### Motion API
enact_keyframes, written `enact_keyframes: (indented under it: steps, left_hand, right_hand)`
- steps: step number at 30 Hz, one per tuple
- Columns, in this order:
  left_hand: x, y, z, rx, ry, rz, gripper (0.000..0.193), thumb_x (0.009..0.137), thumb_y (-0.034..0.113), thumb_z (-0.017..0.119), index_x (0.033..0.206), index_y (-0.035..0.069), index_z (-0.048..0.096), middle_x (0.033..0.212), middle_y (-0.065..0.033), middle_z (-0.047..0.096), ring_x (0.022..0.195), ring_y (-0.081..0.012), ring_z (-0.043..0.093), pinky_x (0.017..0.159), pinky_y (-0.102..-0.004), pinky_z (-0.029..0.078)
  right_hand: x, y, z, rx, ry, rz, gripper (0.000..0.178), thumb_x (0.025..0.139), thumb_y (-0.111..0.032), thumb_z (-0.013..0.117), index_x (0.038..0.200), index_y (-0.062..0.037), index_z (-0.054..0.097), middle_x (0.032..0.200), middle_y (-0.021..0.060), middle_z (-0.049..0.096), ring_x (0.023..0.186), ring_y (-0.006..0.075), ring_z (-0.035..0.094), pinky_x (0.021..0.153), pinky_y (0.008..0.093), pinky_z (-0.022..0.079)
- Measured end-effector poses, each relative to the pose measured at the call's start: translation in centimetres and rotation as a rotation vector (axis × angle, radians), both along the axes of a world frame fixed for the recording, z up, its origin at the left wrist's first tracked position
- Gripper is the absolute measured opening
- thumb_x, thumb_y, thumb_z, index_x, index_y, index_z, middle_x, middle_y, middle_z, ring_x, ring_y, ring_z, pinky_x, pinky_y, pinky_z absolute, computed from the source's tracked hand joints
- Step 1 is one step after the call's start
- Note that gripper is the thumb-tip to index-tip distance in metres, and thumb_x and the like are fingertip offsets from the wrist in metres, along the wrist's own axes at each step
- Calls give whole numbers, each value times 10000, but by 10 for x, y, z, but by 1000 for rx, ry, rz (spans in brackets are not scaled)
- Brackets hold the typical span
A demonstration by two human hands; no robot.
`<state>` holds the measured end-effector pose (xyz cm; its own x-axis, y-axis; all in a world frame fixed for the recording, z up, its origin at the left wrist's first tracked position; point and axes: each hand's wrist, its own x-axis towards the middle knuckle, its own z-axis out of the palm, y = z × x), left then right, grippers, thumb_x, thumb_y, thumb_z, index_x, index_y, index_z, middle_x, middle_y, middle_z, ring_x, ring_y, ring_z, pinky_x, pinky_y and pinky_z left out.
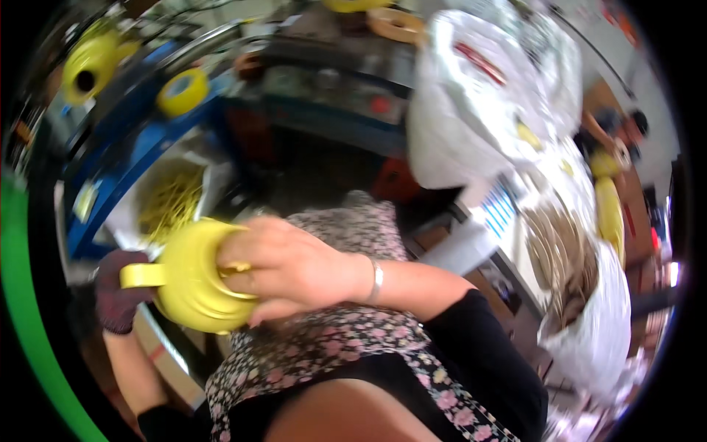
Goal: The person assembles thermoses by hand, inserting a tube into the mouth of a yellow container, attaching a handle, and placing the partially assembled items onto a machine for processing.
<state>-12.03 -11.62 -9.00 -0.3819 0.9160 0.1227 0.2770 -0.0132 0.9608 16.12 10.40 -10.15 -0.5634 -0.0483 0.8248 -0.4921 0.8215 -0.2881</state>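
A round yellow plastic jug (193,276) with a loop handle is held tilted in front of my lap, its ribbed, open end turned to the right. My left hand (121,289), in a dark glove, is closed on the handle side of the jug; part of its fingers lies hidden behind it. My bare right hand (294,265) has its fingers bent over the rim and into the mouth. Small yellow bits show by the fingertips, but whether the fingers also pinch a scrap cannot be made out.
Yellow plastic strips lie in a white-lined bin (121,221) beside a blue frame (140,166). Yellow round parts (183,93) rest upper left. A large white sack (464,110) stands upper right, above a white bag (596,324) near brown strips (563,258). Another person (611,132) sits far right.
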Motion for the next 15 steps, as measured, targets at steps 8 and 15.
enact_keyframes:
  steps: [8, 15]
  left_hand:
    - [23, 4, -24, 41, 584, 291, 420, 762, 48, 729, 1144, -12, 567, 1122, -99, 580, 1030, -212, 554, 937, -342, 430]
    - [78, 36, -37, 105, 735, 187, 455, 593, -5, 822, 987, 68, 608, 893, -93, 610, 852, -285, 564, 781, -391, 459]
  right_hand:
    - [217, 207, 45, 154, -298, -1495, 195, 768, -107, 627, 947, -52, 682, 1018, 146, 661, 1009, 335, 591, 890, 399, 468]
    - [296, 269, 62, 214, -1252, -1794, 212, 794, -116, 525, 906, -7, 669, 993, 229, 661, 946, 379, 644, 836, 454, 510]
